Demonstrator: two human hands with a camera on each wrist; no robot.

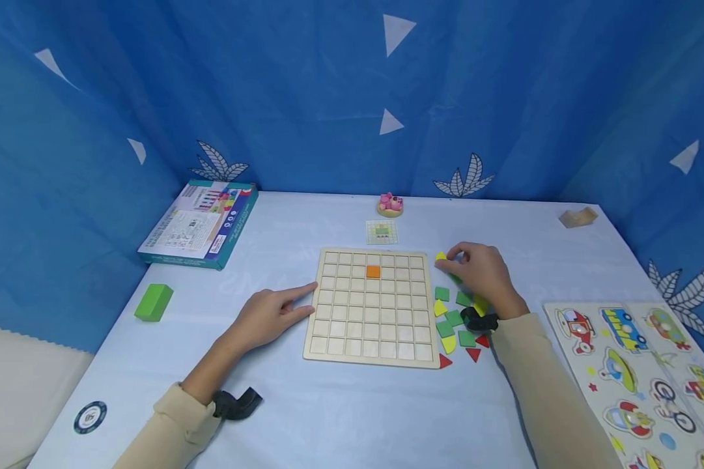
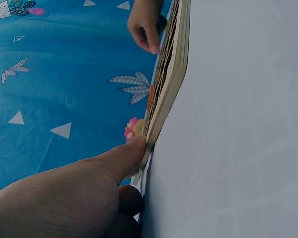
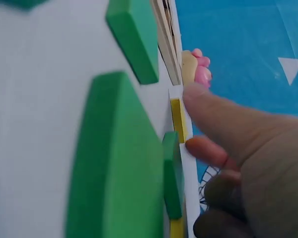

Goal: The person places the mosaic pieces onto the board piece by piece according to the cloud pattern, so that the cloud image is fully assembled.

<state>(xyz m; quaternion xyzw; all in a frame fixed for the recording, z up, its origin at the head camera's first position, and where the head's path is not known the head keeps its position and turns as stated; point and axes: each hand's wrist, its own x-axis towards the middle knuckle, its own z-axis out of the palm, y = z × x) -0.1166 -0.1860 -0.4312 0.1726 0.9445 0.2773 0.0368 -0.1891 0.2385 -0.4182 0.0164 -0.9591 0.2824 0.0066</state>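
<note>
The left hand [image 1: 271, 317] has thumb and forefinger extended, their tips touching the left edge of a pale wooden square board [image 1: 364, 317]; the right hand [image 1: 482, 268] has thumb and forefinger parted beside a small yellow piece [image 3: 178, 120], with nothing visibly gripped, though contact is unclear. Green square tiles [image 1: 466, 339], other yellow pieces [image 1: 448, 344] and red triangles [image 1: 473, 354] lie right of the board, some partly hidden by the right hand and wrist. A pink figurine [image 1: 390, 204] and small pattern card [image 1: 381, 232] sit beyond it. The board lies mid-worktop, its grid bearing one orange square [image 1: 373, 271] in an upper cell.
</note>
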